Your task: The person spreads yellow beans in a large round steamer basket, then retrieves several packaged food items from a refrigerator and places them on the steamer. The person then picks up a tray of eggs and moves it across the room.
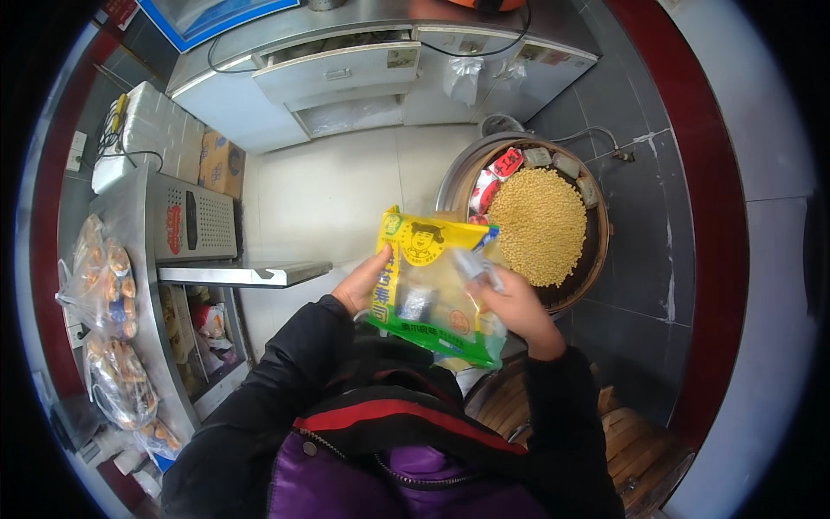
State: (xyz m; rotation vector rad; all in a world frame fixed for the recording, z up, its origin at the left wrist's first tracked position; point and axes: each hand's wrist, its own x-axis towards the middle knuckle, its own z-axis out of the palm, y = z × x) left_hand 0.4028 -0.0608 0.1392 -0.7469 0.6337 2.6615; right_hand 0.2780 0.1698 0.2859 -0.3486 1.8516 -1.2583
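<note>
Between the two hands, in front of the person's belly, is a yellow and green bag (441, 322). The left hand (365, 282) grips its left edge, thumb on the front; the other fingers are hidden behind. The right hand (521, 313) is at the bag's right side, its fingers bent around something pale (475, 267). It is too blurry to tell if that is part of the bag. Beyond the right hand is a round tray (609, 232). Yellow beans (538, 227) make a heap in it. Red packs (506, 163) sit by its far left edge, and clear packs (566, 164) by its far right edge.
</note>
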